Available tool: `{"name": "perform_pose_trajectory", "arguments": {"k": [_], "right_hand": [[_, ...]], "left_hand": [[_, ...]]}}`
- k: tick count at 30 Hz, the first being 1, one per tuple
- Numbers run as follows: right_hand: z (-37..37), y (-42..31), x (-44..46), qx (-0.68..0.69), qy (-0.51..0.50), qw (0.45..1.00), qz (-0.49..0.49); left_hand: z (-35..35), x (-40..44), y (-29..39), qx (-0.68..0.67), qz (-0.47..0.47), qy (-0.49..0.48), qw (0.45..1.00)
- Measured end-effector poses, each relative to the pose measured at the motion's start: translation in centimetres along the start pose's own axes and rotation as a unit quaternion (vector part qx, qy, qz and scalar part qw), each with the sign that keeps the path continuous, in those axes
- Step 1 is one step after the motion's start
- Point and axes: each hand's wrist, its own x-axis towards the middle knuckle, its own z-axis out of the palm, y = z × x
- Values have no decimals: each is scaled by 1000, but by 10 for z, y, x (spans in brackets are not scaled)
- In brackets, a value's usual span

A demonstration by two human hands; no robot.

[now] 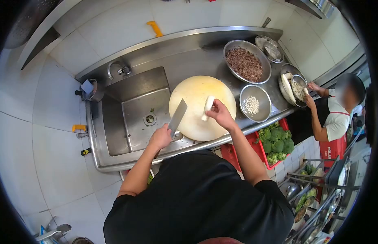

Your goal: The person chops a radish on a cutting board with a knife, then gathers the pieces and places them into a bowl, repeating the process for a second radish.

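Note:
My left hand [160, 137] is closed around the handle of a cleaver [179, 117], whose broad blade points up over the left edge of a round chopping board [189, 91]. Held in the fingers of my right hand [221, 114] is a pale, elongated piece of vegetable [208, 106], above the middle of the board; its exact kind I cannot make out. Just right of the board stands a metal bowl [266, 114] containing small white diced pieces [251, 106].
A sink [134, 101] with a faucet [115, 70] lies left of the board. Behind right stands a large bowl [228, 45] of brownish-red chopped food [244, 64]. Broccoli [276, 140] fills a red crate [260, 151] below the counter. A co-worker [337, 107] handles food over bowls at right.

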Motion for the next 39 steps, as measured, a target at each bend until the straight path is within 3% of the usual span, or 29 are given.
{"name": "perform_pose_trajectory", "arguments": {"k": [4, 7, 8, 11, 17, 23, 32, 39], "right_hand": [[14, 20, -7, 56, 90, 992, 72], [11, 49, -5, -260, 91, 957, 90], [14, 61, -6, -282, 148, 948, 10], [16, 49, -13, -393, 177, 898, -92], [7, 72, -19, -433, 109, 871, -205], [20, 91, -24, -354, 126, 900, -219], [30, 83, -26, -386, 110, 863, -305], [29, 83, -22, -367, 132, 867, -310]], "left_hand": [[6, 4, -2, 30, 49, 28, 998], [9, 2, 16, 28, 55, 14, 998], [12, 2, 23, 39, 54, 3, 998], [17, -1, 42, 62, 64, -23, 996], [17, -15, 56, 73, 77, -59, 993], [20, -12, 41, 62, 94, -41, 993], [4, -19, 44, 77, 83, -16, 993], [29, -9, 57, 88, 77, -23, 993]]}}
